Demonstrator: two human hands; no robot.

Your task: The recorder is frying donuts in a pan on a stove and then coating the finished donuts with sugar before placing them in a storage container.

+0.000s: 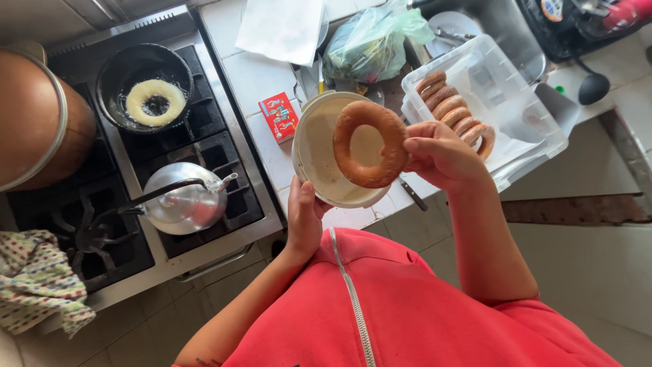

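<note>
While the stove fills the left side with a kettle and a frying pan holding a pale dough ring, a clear tub of browned rings sits at the worktop's right edge. Left hand grips the cream bowl from below, fingers curled. Right hand fingers pinch a fried ring over the bowl.
</note>
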